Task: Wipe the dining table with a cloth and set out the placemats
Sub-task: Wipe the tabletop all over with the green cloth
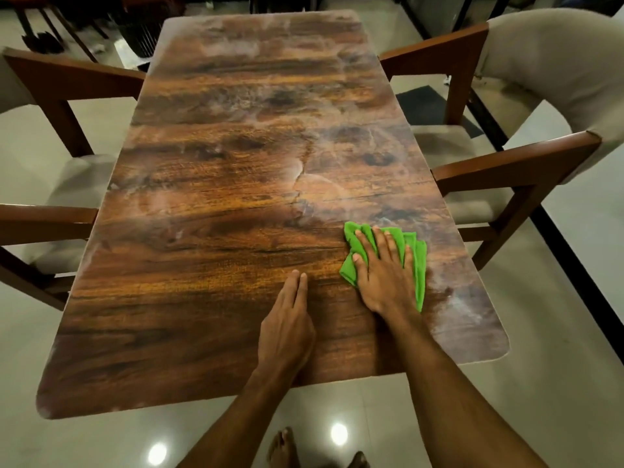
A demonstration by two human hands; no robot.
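A wooden dining table (216, 231) fills the view, with dusty whitish smears across its far half and its near right corner. A folded green cloth (418, 261) lies on the near right part of the table. My right hand (383, 275) presses flat on the cloth with straight, spread fingers. My left hand (287, 325) rests flat on the bare wood just left of it, fingers straight and together. No placemats are in view.
Four wooden chairs with beige cushions flank the table: two on the left (50, 89) (40, 224) and two on the right (506, 170) (439, 52). A glossy tiled floor (101, 444) surrounds the table. My bare feet (283, 447) stand at the near edge.
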